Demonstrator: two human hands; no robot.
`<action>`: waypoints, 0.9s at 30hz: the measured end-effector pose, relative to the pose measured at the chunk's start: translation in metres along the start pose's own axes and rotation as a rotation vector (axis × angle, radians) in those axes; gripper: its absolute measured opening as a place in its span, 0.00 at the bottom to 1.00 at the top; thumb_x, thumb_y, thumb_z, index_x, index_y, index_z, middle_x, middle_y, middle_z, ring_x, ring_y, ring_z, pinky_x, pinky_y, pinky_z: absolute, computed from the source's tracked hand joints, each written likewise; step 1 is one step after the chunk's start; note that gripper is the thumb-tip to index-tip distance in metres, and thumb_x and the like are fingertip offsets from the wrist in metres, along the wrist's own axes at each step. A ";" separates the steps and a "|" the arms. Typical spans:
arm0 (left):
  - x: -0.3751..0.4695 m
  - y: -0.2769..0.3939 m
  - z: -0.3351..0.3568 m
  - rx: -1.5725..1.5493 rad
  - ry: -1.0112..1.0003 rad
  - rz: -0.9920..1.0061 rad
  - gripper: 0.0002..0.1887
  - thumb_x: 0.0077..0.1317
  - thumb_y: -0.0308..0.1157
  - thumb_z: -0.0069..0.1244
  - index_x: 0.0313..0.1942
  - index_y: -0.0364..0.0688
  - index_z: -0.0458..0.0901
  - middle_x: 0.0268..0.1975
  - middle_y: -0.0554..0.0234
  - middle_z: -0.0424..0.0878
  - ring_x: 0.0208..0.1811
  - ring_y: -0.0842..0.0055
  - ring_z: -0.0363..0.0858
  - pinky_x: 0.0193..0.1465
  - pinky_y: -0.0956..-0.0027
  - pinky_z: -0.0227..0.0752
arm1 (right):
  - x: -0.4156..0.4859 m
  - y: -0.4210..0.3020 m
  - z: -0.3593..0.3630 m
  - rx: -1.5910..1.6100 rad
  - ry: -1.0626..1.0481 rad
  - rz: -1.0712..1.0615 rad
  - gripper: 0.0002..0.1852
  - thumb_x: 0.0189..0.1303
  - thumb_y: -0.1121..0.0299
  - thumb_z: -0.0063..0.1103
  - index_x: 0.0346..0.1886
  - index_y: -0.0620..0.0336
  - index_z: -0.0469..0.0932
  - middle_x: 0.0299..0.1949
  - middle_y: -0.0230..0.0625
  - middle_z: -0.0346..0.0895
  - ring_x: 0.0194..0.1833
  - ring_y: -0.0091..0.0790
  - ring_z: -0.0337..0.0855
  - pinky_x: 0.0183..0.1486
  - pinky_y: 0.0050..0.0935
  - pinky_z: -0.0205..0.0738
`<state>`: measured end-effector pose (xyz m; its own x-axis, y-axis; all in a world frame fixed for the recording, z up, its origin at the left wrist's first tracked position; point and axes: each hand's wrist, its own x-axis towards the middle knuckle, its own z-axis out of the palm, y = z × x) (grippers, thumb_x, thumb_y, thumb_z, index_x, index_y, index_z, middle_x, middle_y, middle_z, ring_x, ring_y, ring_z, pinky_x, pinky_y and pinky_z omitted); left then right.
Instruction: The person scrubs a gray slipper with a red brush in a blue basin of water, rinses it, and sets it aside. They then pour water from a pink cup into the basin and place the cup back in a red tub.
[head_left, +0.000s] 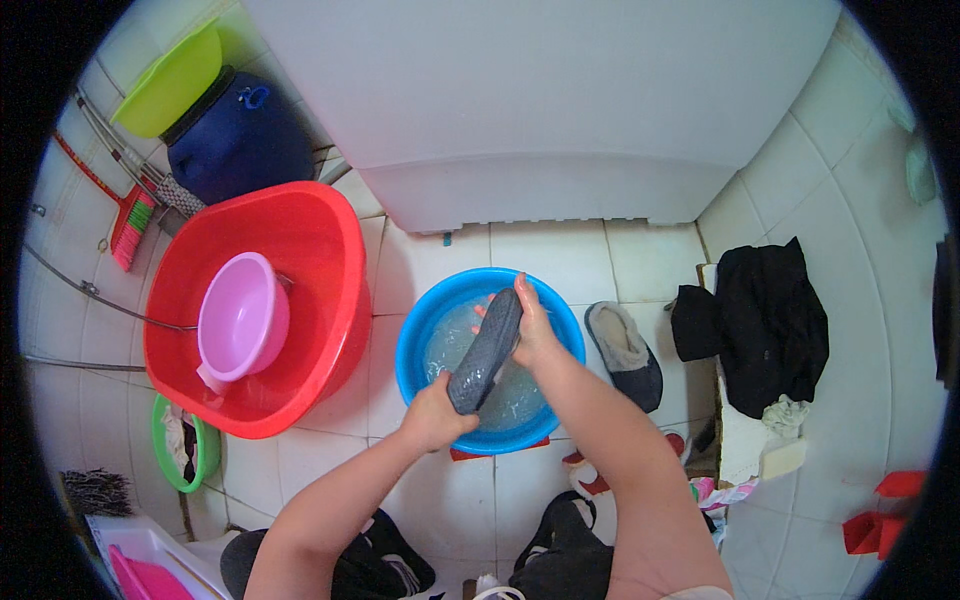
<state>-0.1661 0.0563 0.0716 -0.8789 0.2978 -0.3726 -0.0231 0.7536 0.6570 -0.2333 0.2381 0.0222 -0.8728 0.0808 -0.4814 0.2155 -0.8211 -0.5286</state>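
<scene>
A wet grey slipper (487, 352) is held up at a slant above a blue plastic basin (407, 375). My left hand (436, 414) grips its lower end, the thumb showing at the edge. At the upper end, my right hand (534, 322) lies along the side, its fingertips showing beyond the slipper. Cloudy, sudsy water (450, 330) fills the bottom of the basin. The second slipper (624, 356), dark with a fleecy lining, rests on the tiled floor just right of the basin.
At left, a large red tub (330, 300) holds a pink basin (240, 315). A green basin (214, 450) with cloth stands below it. A white appliance (540, 112) spans the far side. Black clothing (772, 322) lies on a ledge at right. A broom (133, 225) leans at upper left.
</scene>
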 end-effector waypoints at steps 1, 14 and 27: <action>-0.004 0.000 -0.002 0.053 -0.072 -0.044 0.38 0.47 0.40 0.62 0.56 0.28 0.70 0.43 0.32 0.83 0.47 0.47 0.84 0.52 0.56 0.77 | -0.001 -0.005 0.000 -0.067 -0.074 0.081 0.34 0.63 0.40 0.59 0.59 0.57 0.67 0.55 0.45 0.72 0.55 0.46 0.77 0.54 0.58 0.76; 0.000 0.022 -0.023 0.484 -0.164 -0.015 0.37 0.51 0.42 0.62 0.59 0.30 0.69 0.40 0.37 0.85 0.43 0.50 0.86 0.48 0.54 0.80 | 0.023 0.014 -0.004 -0.194 0.131 -0.047 0.10 0.59 0.59 0.58 0.36 0.53 0.76 0.34 0.32 0.71 0.35 0.31 0.72 0.40 0.34 0.70; 0.005 -0.004 -0.018 -0.094 -0.116 -0.052 0.42 0.47 0.43 0.64 0.60 0.27 0.69 0.47 0.37 0.83 0.50 0.57 0.85 0.53 0.63 0.76 | 0.014 0.007 -0.006 -0.311 -0.023 0.116 0.38 0.64 0.31 0.45 0.62 0.55 0.69 0.55 0.41 0.73 0.54 0.37 0.73 0.58 0.39 0.66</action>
<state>-0.1794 0.0438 0.0789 -0.8147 0.3291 -0.4774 -0.1171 0.7130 0.6913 -0.2411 0.2364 0.0077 -0.8436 -0.0185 -0.5367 0.4341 -0.6120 -0.6611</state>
